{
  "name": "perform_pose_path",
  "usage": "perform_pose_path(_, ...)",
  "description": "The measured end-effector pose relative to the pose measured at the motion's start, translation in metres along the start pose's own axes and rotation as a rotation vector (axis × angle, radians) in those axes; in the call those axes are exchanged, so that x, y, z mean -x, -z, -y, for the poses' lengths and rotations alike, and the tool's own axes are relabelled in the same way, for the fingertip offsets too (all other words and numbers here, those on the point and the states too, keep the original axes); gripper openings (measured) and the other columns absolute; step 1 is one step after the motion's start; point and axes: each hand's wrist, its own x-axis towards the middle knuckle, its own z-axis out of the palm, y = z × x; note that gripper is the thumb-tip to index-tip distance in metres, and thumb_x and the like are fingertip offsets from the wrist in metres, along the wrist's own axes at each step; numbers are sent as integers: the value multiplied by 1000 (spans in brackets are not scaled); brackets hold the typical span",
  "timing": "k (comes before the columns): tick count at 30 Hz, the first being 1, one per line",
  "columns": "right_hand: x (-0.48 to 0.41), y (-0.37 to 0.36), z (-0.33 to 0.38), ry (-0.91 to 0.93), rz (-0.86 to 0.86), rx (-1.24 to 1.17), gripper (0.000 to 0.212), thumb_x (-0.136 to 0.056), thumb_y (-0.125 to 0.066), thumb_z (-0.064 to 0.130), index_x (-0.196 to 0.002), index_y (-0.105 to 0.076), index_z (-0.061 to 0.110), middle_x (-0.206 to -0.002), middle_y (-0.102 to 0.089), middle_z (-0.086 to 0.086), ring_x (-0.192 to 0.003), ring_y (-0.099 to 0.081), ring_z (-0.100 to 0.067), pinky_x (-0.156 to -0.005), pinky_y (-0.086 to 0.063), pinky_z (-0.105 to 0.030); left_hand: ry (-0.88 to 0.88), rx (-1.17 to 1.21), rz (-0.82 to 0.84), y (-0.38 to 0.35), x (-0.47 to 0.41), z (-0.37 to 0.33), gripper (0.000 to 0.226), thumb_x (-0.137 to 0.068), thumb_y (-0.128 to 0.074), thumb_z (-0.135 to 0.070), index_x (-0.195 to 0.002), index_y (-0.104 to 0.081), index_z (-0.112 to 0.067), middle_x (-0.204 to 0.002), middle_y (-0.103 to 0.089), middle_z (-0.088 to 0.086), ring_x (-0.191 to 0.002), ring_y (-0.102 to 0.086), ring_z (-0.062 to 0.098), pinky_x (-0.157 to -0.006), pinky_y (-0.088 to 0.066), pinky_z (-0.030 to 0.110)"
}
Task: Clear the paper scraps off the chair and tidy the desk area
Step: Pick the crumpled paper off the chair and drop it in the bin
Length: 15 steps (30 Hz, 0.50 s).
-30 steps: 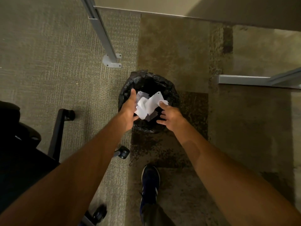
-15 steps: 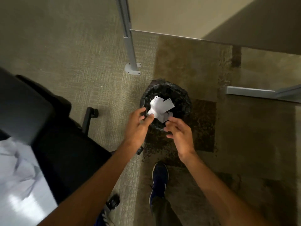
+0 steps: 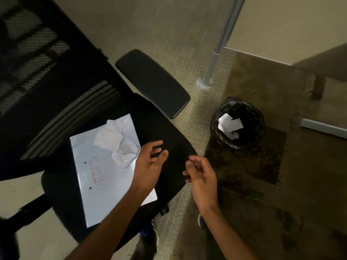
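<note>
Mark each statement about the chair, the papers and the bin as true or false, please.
1. Crumpled paper scraps lie on a flat white sheet on the chair seat. True.
2. The trash bin is empty. False: white paper pieces are inside it.
3. The left hand holds a crumpled scrap. False: it is open and holds nothing.
4. The right hand holds nothing. True.
5. The bin stands on the chair. False: it stands on the floor, to the right of the chair.

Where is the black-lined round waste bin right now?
The waste bin stands on the carpet at right, beside the black chair seat, near the grey post's foot.
</note>
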Motion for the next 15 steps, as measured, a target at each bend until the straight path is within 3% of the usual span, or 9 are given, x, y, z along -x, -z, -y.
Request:
perform_pose_path(4,28,-46,2,8,44,17,16,-98,-66,21,-114,-67,24,-103,-72,5,-88,-72,-16,-69,-58,-26,29,10,-41,43,13,11,30,-100,-60,-24,-129,-59,-27,-130,-55,-14,-113,-56,0,-80,-40,7)
perform_pose_path(8,43,-89,-2,19,60,71,17,-98,-67,20,-114,-67,21,-103,-72,2,-87,-72,-15,-70,-59,-24,35,28,-95,84,20,29,30,-99,-61,-28,-129,-58,-28,-137,-55,-10,-119,-55,6,-88,-44,12)
perform_pose_path(11,44,-117,-10,14,53,128,19,-97,-68,24,-116,-64,23,-104,-71,5,-89,-72,-15,-70,-59,-23,51,10,-120,108,18,46,33,-99,-60,-28,-132,-55,-27,-140,-53,-9,-117,-52,5,-80,-37,4)
perform_pose_path(15,34,-150,-25,-8,18,192,33,-94,-72,29,-124,-58,24,-115,-65,1,-100,-68,-16,-86,-63,-41,66,-25,-125,132,-3,68,38,-99,-61,-28,-135,-52,-25,-144,-52,-2,-119,-49,7,-79,-37,8)
